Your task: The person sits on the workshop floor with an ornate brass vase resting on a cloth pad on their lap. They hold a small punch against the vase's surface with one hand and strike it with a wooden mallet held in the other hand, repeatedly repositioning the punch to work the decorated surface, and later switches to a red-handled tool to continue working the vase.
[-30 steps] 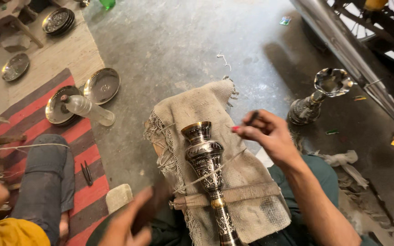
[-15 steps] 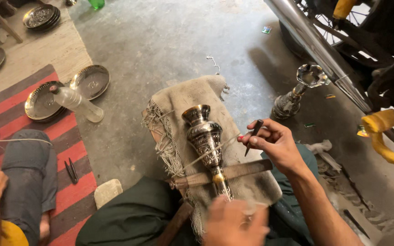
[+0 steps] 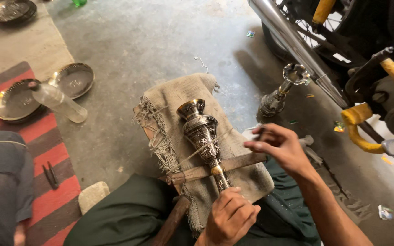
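Note:
An engraved metal vase [image 3: 201, 130] lies on a burlap cloth [image 3: 169, 98] over a block in my lap. A string and a wooden bar [image 3: 240, 162] cross it. My left hand [image 3: 229, 217] is closed around the vase's lower stem, just below the bar. My right hand [image 3: 278, 146] hovers to the right of the vase and pinches a small dark tool [image 3: 259, 133] between its fingertips. The tool's tip is apart from the vase.
A second metal vase [image 3: 279, 93] stands on the concrete floor beside a motorcycle's exhaust pipe [image 3: 292, 43]. Two metal plates [image 3: 74, 79] and a plastic bottle [image 3: 59, 101] lie at the left by a striped rug [image 3: 53, 150]. Another person's knee [image 3: 1, 175] is at the lower left, near a small stone block [image 3: 92, 196].
My left hand has come in from the lower left and closed on the vase's stem. My right hand has stayed beside the vase with the tool. The view has shifted right.

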